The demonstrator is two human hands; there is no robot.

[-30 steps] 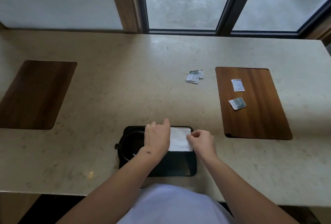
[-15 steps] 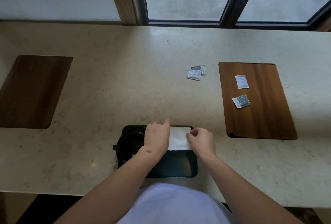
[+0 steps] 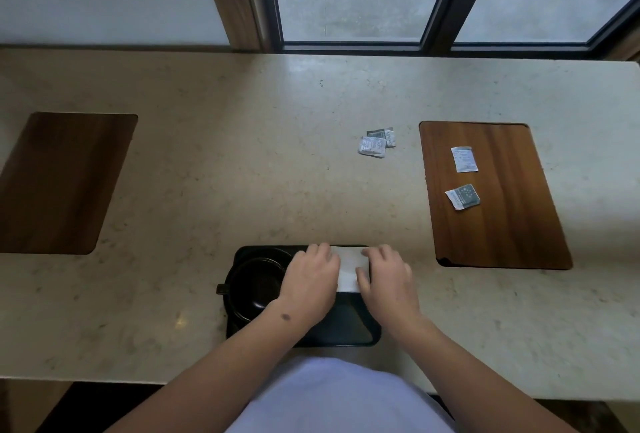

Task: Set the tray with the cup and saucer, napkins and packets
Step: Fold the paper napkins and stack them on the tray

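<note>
A black tray (image 3: 349,334) lies at the counter's near edge. On its left half a black cup (image 3: 254,285) sits on a black saucer (image 3: 232,308), handle pointing left. A white napkin (image 3: 349,270) lies flat on the tray's far right part. My left hand (image 3: 310,282) rests palm down on the napkin's left side. My right hand (image 3: 388,277) presses flat on its right side. Two packets (image 3: 375,143) lie overlapping on the counter farther back. A white packet (image 3: 464,158) and a green-and-white packet (image 3: 463,196) lie on the wooden mat (image 3: 502,225) at the right.
A second wooden mat (image 3: 62,183) lies at the left of the beige stone counter (image 3: 207,173). A window with dark frames (image 3: 440,0) and a wooden post run along the far edge. My light shirt fills the bottom middle.
My right hand went from pinching the napkin's right edge to lying flat on it. My left hand stays on the napkin. The view tilted slightly.
</note>
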